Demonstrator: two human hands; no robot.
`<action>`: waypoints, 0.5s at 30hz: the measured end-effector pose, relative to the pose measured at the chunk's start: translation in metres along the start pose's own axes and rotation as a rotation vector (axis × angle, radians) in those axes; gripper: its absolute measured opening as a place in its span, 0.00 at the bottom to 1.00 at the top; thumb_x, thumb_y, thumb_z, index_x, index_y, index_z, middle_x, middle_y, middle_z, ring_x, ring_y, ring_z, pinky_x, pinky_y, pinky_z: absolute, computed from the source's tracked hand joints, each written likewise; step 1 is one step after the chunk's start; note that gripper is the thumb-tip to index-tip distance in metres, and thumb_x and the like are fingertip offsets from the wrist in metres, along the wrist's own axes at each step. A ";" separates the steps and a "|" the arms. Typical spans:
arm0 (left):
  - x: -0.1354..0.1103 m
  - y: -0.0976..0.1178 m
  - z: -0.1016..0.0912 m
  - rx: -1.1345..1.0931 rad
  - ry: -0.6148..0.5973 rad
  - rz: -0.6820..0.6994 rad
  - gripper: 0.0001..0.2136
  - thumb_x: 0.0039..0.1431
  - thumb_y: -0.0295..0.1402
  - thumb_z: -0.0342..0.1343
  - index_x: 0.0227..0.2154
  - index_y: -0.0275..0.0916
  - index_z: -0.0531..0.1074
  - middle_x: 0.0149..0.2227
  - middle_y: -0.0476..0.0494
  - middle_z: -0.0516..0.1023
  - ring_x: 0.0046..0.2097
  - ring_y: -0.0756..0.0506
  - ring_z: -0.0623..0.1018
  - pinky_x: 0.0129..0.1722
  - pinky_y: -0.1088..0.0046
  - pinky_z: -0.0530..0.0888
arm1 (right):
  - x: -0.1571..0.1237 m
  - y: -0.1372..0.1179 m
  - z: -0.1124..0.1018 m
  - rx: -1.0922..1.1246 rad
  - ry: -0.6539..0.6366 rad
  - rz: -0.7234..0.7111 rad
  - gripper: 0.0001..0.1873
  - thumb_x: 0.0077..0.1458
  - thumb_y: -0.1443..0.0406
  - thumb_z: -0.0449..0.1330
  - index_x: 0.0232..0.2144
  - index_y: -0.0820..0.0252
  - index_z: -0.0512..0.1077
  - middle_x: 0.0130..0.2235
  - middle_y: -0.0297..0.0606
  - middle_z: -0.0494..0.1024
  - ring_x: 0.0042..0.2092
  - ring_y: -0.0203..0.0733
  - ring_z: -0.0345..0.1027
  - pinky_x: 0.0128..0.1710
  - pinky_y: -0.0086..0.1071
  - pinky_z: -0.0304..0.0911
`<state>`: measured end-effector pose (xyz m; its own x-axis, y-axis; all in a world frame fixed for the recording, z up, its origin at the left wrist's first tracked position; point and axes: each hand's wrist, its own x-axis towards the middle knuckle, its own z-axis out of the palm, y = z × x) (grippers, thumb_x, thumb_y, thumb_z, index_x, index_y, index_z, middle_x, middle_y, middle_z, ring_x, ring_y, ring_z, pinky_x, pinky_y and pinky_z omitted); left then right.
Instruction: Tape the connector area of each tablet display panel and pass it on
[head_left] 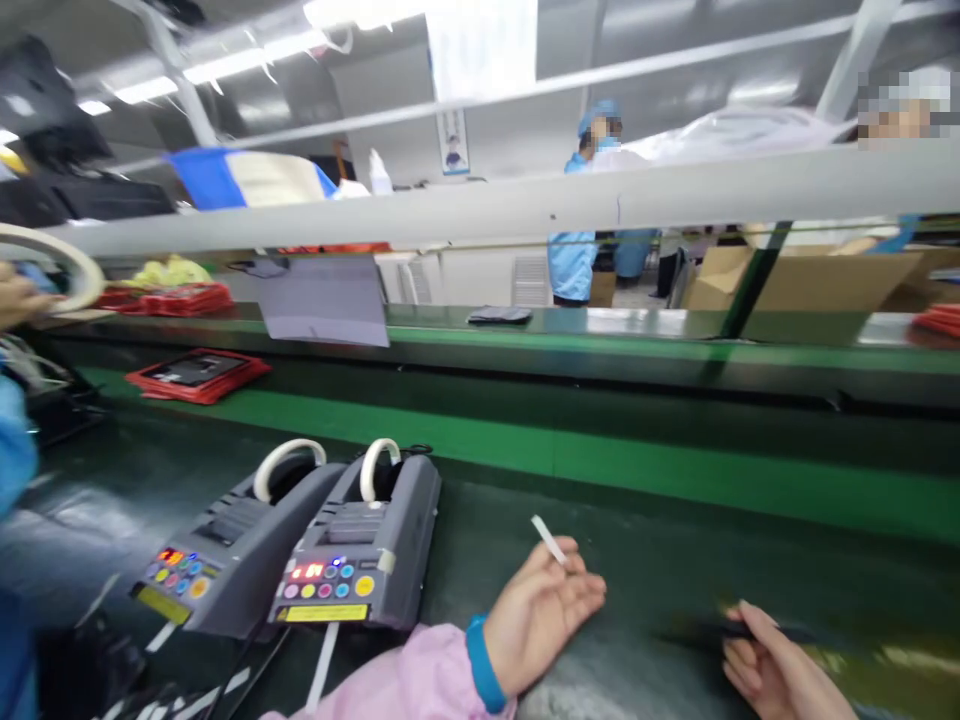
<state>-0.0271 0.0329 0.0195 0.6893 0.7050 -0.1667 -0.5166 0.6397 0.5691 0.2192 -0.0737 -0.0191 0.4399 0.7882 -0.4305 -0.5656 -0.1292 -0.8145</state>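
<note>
My left hand (541, 612), in a pink sleeve with a blue cuff, lies palm up on the dark work surface. Its fingertips pinch a short white tape strip (549, 540) that sticks upward. My right hand (772, 668) sits at the lower right with its fingers curled around a thin dark object (712, 630), which is too blurred to name. Just left of my left hand stand two grey tape dispensers (360, 550) (225, 555). Each has coloured buttons, and a white tape strip (324, 660) hangs from the nearer one.
A green conveyor belt (600, 460) runs across behind the work surface, carrying a red tray (196, 375). A grey rail (525, 205) crosses at head height. At the left edge another person's hand holds a tape roll (52, 265). A worker in blue (581, 230) stands far back by cardboard boxes (802, 280).
</note>
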 end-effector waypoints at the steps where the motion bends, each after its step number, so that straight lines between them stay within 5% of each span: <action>1: -0.005 0.004 0.008 -0.042 0.029 0.056 0.18 0.48 0.32 0.74 0.44 0.45 0.80 0.43 0.48 0.79 0.51 0.44 0.81 0.58 0.66 0.72 | -0.006 -0.003 0.005 0.009 0.028 -0.029 0.32 0.29 0.42 0.79 0.26 0.58 0.74 0.19 0.27 0.60 0.21 0.31 0.53 0.21 0.28 0.56; 4: -0.024 0.021 0.038 -0.035 0.003 0.123 0.20 0.52 0.30 0.74 0.48 0.46 0.80 0.52 0.46 0.79 0.59 0.38 0.79 0.61 0.62 0.73 | -0.018 -0.012 0.018 0.001 0.066 -0.084 0.31 0.32 0.44 0.79 0.26 0.59 0.73 0.20 0.26 0.61 0.22 0.29 0.54 0.22 0.25 0.55; 8: -0.047 0.040 0.071 0.105 0.011 0.231 0.19 0.58 0.27 0.71 0.50 0.51 0.80 0.55 0.50 0.79 0.55 0.44 0.82 0.59 0.68 0.76 | -0.026 -0.018 0.019 -0.023 0.088 -0.085 0.29 0.35 0.46 0.80 0.26 0.59 0.74 0.20 0.26 0.62 0.23 0.29 0.55 0.22 0.24 0.56; 15: -0.065 0.055 0.086 0.041 0.081 0.211 0.20 0.64 0.26 0.66 0.56 0.52 0.76 0.63 0.49 0.76 0.60 0.43 0.80 0.58 0.71 0.79 | -0.032 -0.019 0.014 -0.084 0.100 -0.085 0.25 0.40 0.47 0.79 0.28 0.57 0.74 0.22 0.27 0.63 0.24 0.29 0.56 0.24 0.24 0.58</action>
<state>-0.0567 -0.0042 0.1313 0.5242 0.8453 -0.1035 -0.6231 0.4636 0.6299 0.2063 -0.0880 0.0156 0.5532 0.7354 -0.3912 -0.4644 -0.1176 -0.8778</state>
